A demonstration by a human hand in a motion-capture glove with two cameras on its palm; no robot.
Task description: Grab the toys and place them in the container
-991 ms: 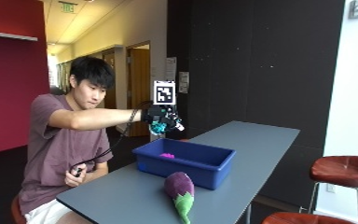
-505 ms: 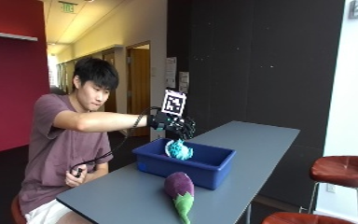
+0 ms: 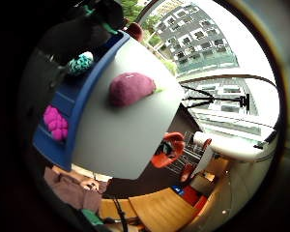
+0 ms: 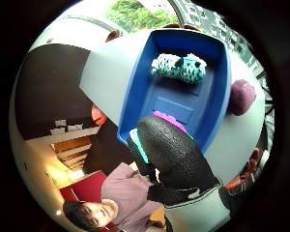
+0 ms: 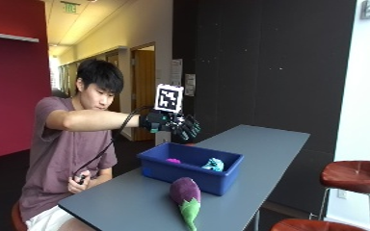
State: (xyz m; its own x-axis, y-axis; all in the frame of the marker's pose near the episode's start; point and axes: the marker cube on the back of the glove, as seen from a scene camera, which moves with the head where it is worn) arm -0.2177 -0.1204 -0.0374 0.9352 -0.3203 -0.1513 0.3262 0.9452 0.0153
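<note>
In the outside view my gloved right hand hovers above the blue container, fingers spread and holding nothing. A teal knitted toy lies inside the container by its far wall, and a pink toy lies near the person's side. A purple eggplant toy with a green stem rests on the grey table in front of the container. The thumb side palm view looks down into the container at the teal toy and pink toy, with the eggplant outside it.
The table runs long and narrow toward the dark wall. Two brown stools stand off its right side. The person's bare left hand stays below the table's near corner. In the little finger side palm view the eggplant lies beside the container.
A second ago my hand held the teal toy above the container. The toy then dropped, and now it lies inside while my hand stays above, empty.
</note>
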